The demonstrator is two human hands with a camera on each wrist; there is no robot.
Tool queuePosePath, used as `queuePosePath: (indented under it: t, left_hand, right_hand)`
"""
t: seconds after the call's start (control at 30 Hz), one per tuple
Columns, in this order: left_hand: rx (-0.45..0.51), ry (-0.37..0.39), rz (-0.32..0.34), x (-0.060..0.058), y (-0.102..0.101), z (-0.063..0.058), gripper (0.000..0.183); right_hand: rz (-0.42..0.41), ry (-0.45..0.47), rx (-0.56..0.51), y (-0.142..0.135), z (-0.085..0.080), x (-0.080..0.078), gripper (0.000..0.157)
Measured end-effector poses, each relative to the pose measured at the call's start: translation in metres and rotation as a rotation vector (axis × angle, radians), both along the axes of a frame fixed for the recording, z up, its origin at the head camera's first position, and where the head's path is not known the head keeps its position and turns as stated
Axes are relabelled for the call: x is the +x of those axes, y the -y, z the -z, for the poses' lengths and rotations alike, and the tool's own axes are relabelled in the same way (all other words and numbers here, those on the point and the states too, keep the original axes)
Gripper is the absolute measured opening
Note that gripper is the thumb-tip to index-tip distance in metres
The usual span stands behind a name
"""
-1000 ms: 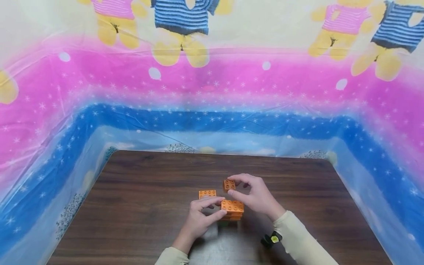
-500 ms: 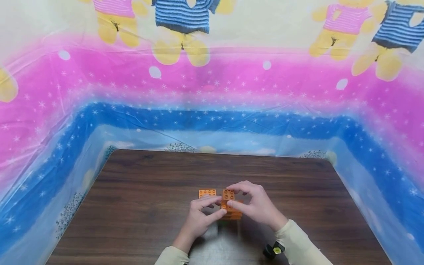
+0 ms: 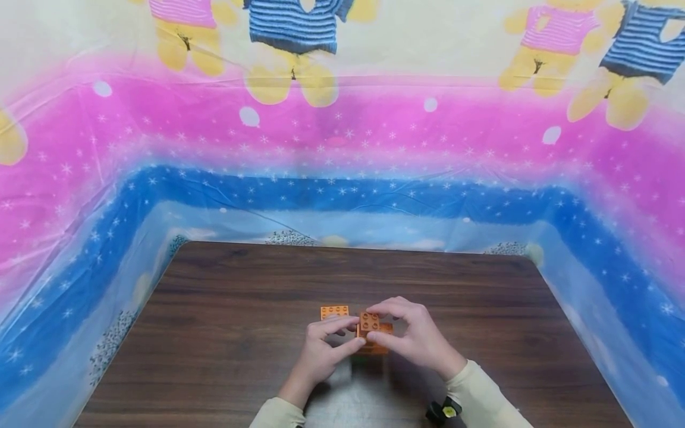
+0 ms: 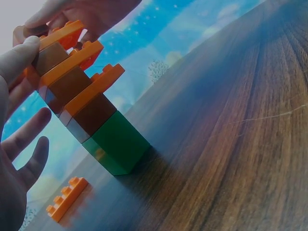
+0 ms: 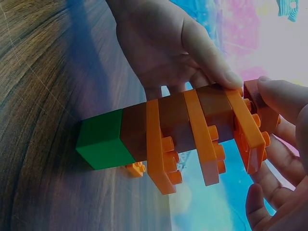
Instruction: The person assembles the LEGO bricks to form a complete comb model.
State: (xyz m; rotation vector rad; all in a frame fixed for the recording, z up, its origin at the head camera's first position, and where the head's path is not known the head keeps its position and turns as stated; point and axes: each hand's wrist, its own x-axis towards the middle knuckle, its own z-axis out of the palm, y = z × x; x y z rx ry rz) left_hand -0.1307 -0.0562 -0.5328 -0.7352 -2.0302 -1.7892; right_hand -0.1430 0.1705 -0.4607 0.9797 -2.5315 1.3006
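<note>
A tower [image 5: 168,120] of toy building bricks stands upright on the table, with a green brick [image 4: 118,144] at the bottom and brown bricks alternating with orange plates above. The orange plates jut out to one side. My left hand [image 3: 323,348] grips the tower near its top orange plate [image 5: 246,127] between thumb and fingers. With thumb and fingers my right hand [image 3: 417,333] pinches a small brown brick [image 3: 369,321] at the left end of that plate. Whether the brick is fully seated on the studs, I cannot tell.
A loose orange plate [image 3: 334,311], studs up, lies on the dark wooden table [image 3: 225,309] behind my left hand. A patterned cloth [image 3: 342,190] hangs around the back and sides of the table. A black watch [image 3: 444,410] is on the right wrist.
My right hand has brought the brown brick toward me and down, from behind the tower onto the left end of its top plate. The left hand has stayed in place.
</note>
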Motion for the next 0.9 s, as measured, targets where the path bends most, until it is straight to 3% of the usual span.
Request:
queuePosePath:
  t: [0.6, 0.9]
  left_hand:
    - [-0.014, 0.007, -0.005, 0.0007, 0.0006, -0.0001, 0.032]
    - [-0.023, -0.014, 0.004, -0.0007, 0.0023, -0.0004, 0.034]
  right_hand:
    - [-0.028, -0.1, -0.01, 0.0002, 0.0026, 0.0018, 0.034]
    - [-0.018, -0.085, 0.002, -0.0004, 0.0014, 0.0025, 0.036]
